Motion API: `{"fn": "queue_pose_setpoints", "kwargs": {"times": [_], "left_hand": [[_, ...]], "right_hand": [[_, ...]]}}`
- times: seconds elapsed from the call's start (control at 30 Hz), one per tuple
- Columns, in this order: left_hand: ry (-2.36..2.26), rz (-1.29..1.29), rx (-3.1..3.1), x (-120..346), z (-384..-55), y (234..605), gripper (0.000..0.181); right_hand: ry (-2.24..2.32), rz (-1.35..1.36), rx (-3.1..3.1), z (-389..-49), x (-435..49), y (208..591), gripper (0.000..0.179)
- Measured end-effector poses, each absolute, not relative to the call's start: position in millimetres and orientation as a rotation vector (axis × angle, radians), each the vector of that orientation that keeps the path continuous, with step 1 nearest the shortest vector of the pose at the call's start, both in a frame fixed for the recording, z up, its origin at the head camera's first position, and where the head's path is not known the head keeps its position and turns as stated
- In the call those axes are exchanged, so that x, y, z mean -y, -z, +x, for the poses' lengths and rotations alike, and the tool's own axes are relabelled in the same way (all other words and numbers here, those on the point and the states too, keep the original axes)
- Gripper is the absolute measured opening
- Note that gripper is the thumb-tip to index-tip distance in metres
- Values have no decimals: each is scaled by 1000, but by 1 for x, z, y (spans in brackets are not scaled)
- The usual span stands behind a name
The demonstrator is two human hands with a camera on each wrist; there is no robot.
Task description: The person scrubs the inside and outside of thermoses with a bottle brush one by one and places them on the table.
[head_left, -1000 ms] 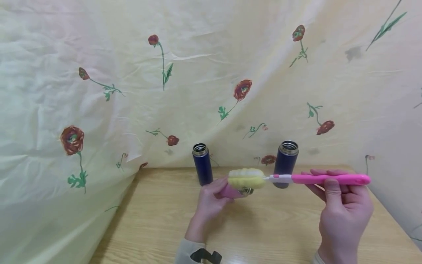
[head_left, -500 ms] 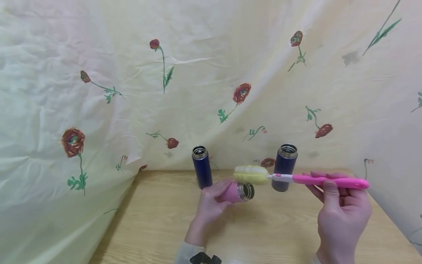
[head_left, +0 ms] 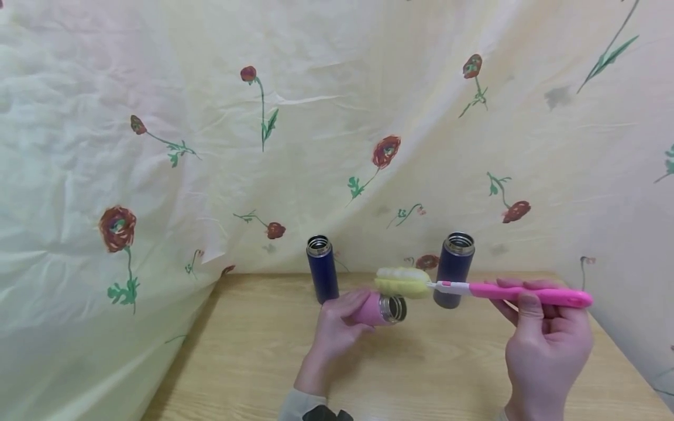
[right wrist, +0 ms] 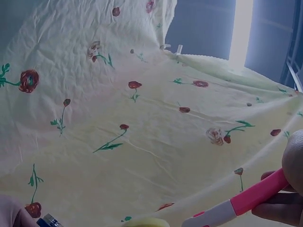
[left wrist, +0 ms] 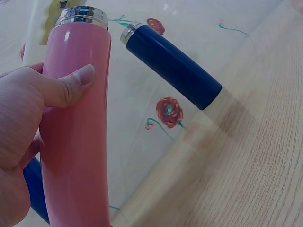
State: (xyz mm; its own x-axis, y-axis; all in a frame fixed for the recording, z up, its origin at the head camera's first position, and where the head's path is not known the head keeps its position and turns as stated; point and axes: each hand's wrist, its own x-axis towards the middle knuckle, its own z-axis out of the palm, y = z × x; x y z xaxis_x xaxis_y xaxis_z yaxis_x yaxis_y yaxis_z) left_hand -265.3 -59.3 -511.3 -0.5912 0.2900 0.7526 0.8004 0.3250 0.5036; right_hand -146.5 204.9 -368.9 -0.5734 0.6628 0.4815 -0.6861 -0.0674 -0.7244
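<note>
A pink bottle (head_left: 371, 310) with a bare metal neck is gripped in my left hand (head_left: 337, 327), tilted so its uncapped mouth points right. In the left wrist view the thumb lies across the pink bottle (left wrist: 75, 127) just below the neck. My right hand (head_left: 547, 339) holds a bottle brush (head_left: 526, 292) by its pink handle, the shaft roughly level. Its yellow and white sponge head (head_left: 402, 283) hovers just above the bottle's mouth, outside it. In the right wrist view only part of the brush handle (right wrist: 258, 191) and the sponge's top edge show.
Two dark blue uncapped bottles stand at the back of the wooden table (head_left: 253, 351): one left bottle (head_left: 323, 272) behind my left hand, one right bottle (head_left: 454, 266) behind the brush. A flowered cloth (head_left: 316, 146) hangs behind and along the left side.
The brush head has shifted slightly right relative to the pink bottle, whose mouth now shows uncovered below it. Both hands keep their hold; the head view has tilted a little upward.
</note>
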Motion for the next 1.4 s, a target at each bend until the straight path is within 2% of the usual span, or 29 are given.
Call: {"fn": "queue_pose_setpoints", "kwargs": {"times": [1.0,1.2,1.4], "left_hand": [[1264,-962,2118,58,-260,512,74],[1231,-973,2111,58,-260,511,72],[1234,-971,2100,59,-260,510,74]], "right_hand": [[-1738,-106,1236,-145,-204,366,16],[-1742,-137,1229,-145,-207,368,10],[-1803,-234,1213,-148,-213,368,17]]}}
